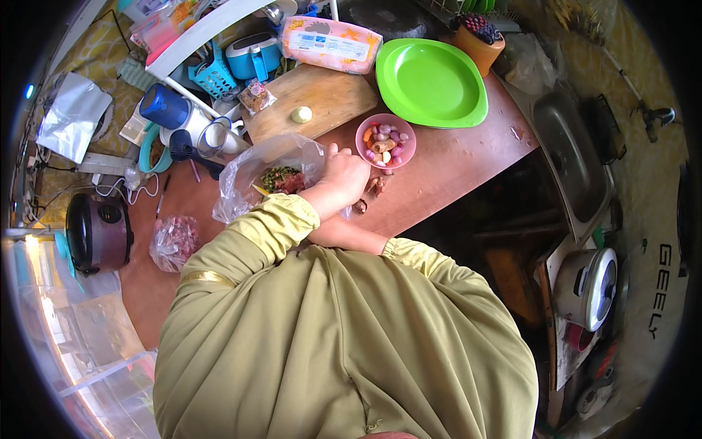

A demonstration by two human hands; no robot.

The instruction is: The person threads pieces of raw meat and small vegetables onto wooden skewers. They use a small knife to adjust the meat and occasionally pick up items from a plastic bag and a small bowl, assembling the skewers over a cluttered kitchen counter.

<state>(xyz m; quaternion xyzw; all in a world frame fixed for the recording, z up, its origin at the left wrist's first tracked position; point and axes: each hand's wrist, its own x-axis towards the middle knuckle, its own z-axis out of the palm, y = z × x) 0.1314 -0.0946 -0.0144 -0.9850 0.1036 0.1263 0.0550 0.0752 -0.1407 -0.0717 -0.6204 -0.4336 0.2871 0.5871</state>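
My left hand [345, 171] is curled at the right rim of a clear plastic bag [236, 181], apparently gripping it; its fingertips are hidden. Chopped greens [279, 179] and reddish pieces lie in the bag. My right arm crosses beneath my left wrist; only the wrist end of my right hand [327, 230] shows, its fingers hidden. Just beyond my left hand stands a pink bowl [412, 148] of peeled shallots, garlic and root pieces. Brown root pieces [376, 186] lie on the table nearby. A peeled onion [301, 114] rests on a wooden cutting board [340, 93].
A green plate [433, 82] and a tissue pack [332, 45] stand at the back. Leftwards are a blender jug [216, 140], a tied bag of pink pieces [175, 238] and a rice cooker [98, 233]. The table edge [466, 195], sink [576, 159] and lidded pot [587, 288] are rightwards.
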